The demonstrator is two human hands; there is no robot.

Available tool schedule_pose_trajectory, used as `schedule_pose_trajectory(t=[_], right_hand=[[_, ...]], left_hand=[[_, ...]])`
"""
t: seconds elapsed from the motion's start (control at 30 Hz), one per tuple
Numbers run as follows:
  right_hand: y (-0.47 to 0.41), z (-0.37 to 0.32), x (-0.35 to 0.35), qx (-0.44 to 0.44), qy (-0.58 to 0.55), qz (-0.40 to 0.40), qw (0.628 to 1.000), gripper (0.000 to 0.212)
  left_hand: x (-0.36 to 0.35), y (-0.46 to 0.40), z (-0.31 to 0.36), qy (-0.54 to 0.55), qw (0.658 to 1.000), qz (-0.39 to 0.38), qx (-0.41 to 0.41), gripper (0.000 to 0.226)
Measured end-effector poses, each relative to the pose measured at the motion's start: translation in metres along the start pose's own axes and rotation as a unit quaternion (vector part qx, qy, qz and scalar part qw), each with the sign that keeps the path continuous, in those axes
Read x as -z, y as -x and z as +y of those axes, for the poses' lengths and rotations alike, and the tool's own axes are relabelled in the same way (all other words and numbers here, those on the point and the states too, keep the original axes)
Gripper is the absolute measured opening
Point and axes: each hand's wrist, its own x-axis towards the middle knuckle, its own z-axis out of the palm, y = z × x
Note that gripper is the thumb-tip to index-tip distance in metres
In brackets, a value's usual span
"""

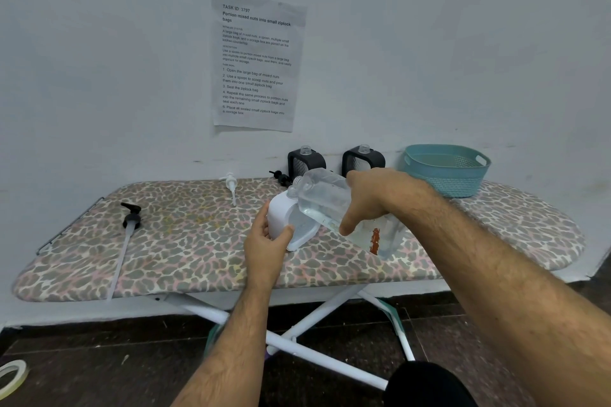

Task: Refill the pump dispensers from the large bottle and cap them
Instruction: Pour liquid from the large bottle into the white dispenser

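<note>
Head view showed the right hand (373, 198) with its fingers (347, 225) curled round the large bottle (327, 198), gripping it near the middle. That clear bottle was tipped down to the left, its open neck just above or at the mouth of the white dispenser (284, 218); whether the two touched could not be told. Clear liquid lay in the bottle's lower side, and a red label showed near its base.

Left hand (264, 241) held the white dispenser from the left, thumb across its front and fingers wrapped behind, keeping it on the bench (198, 241), an ironing board with a leopard-print cover.

Behind the hands, against the wall, stood two black dispensers, one on the left (305, 162) and one on the right (363, 160), both uncapped with clear necks showing. A black pump (280, 177) lay just left of the nearer one. A white pump (231, 187) lay farther left, and another black pump with a long tube (130, 218) lay near the board's left end.

A teal basket (446, 168) sat at the back right of the board. A printed sheet (256, 59) hung on the wall above. A tape roll (11, 377) lay on the dark floor at lower left.
</note>
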Motion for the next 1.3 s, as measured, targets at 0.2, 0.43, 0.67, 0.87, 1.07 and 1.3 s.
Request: schedule_pose_trajectory(t=[0.2, 0.43, 0.67, 0.87, 1.07, 1.3], right_hand=[[0.0005, -0.0006, -0.0003, 0.000, -0.001, 0.001, 1.000, 0.094], [0.0031, -0.0009, 0.0010, 0.002, -0.002, -0.002, 1.000, 0.093], [0.0027, -0.0011, 0.0013, -0.001, -0.002, -0.002, 1.000, 0.093], [0.0018, -0.0009, 0.0008, -0.002, -0.002, -0.002, 1.000, 0.094], [0.0020, -0.0007, 0.0008, -0.003, 0.001, -0.004, 1.000, 0.095], [0.0017, -0.0014, 0.0014, -0.005, 0.001, -0.004, 1.000, 0.094]], left_hand=[[0.0003, -0.0003, -0.0009, -0.002, 1.000, 0.000, -0.001, 0.068], [-0.0003, -0.0009, -0.0011, -0.005, 1.000, 0.001, 0.001, 0.069], [0.0000, -0.0004, -0.0005, -0.007, 1.000, 0.002, 0.004, 0.068], [-0.0009, 0.0004, 0.0013, -0.015, 1.000, 0.002, 0.007, 0.067], [-0.0009, 0.0006, 0.0012, -0.022, 1.000, 0.004, 0.005, 0.068], [-0.0009, -0.0005, -0.0004, -0.017, 1.000, 0.007, 0.010, 0.069]])
